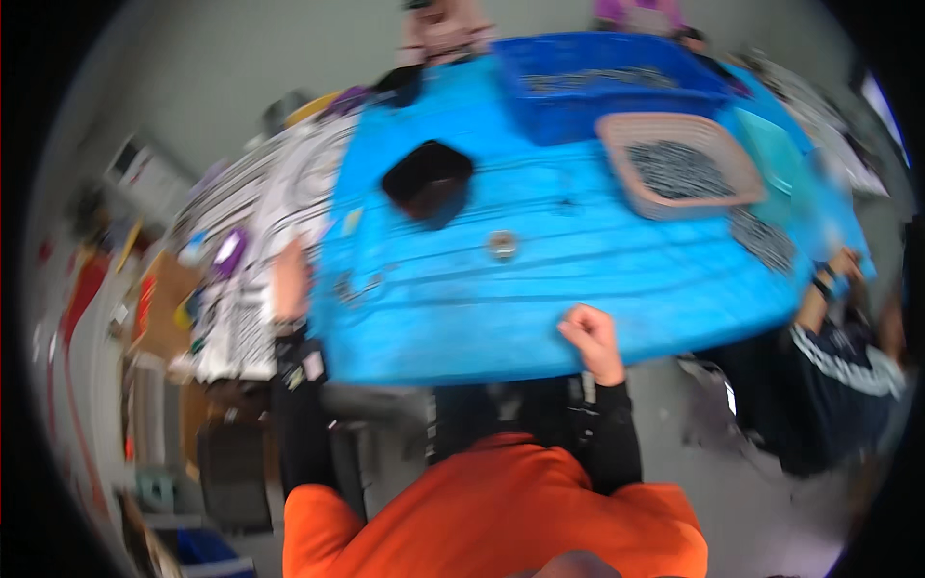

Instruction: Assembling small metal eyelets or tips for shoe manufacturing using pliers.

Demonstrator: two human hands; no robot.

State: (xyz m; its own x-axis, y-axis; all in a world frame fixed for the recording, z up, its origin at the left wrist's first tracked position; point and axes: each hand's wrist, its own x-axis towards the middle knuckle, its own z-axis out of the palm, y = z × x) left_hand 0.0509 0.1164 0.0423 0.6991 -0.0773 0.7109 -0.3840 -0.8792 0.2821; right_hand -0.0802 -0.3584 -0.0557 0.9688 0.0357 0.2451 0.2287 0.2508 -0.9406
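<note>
My right hand (594,343) is closed over the near edge of the blue-covered table (462,332). Its fingers are curled in, and whatever they may hold is hidden. Far to the left, my left hand (290,279) reaches forward where the blue cover meets a white surface (241,337); motion smears its fingers. A few small loose metal pieces (356,287) lie on the blue cover beside it. Between my hands and farther off sits a small round clear container (502,245). Behind that stands a black bin (430,181).
At the back right are a large blue crate (540,114) and a pink basket (665,204), both holding many grey metal parts. More grey parts (763,241) lie beside the basket, near a teal tray (768,144). A co-worker's hand (845,263) is at the right edge. Other people stand across the table.
</note>
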